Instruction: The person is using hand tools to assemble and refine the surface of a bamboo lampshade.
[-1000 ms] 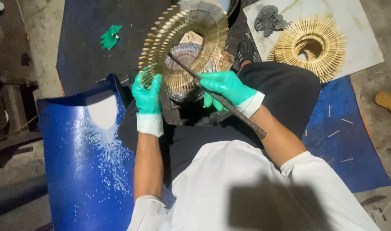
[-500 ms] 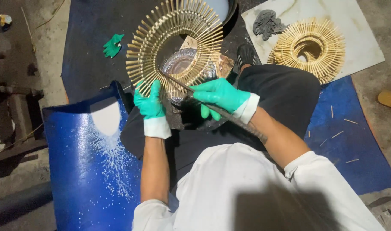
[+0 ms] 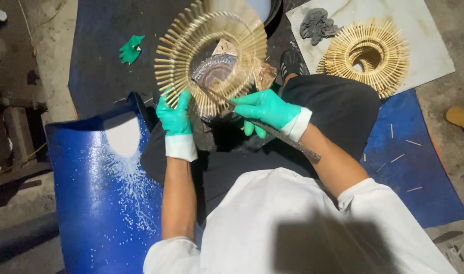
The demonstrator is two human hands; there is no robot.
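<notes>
**2 gloved hands work a stick-rayed ring with a thin rod**

Nearest the camera is the person's white shirt, filling the 6 o'clock part of the view, with both bare forearms reaching up from it over a lap in black trousers.

The left hand, in a green glove with a white cuff, sits just left of centre. Its fingers are curled closed around the lower rim of the sunburst ring, pinching the ring at about its 7 o'clock edge. The right hand, gloved the same way, is closed around a thin dark rod; the rod runs from near the right forearm at 4 o'clock up across the hand to the ring's lower middle, where its tip meets the inner part.

The sunburst ring, made of pale sticks fanning outward around a shiny, crinkled centre, is held tilted above the lap at 12 o'clock from the hands. Its upper edge is blurred.

At 8 o'clock lies a curved blue plastic panel speckled with white. Beneath everything is a dark blue mat with a few loose sticks scattered at 3 o'clock.

Farther off, at 10 o'clock, a spare green glove lies on the mat. At 1 o'clock a white slab carries a second sunburst ring, lying flat, and a crumpled grey glove beside it.
</notes>
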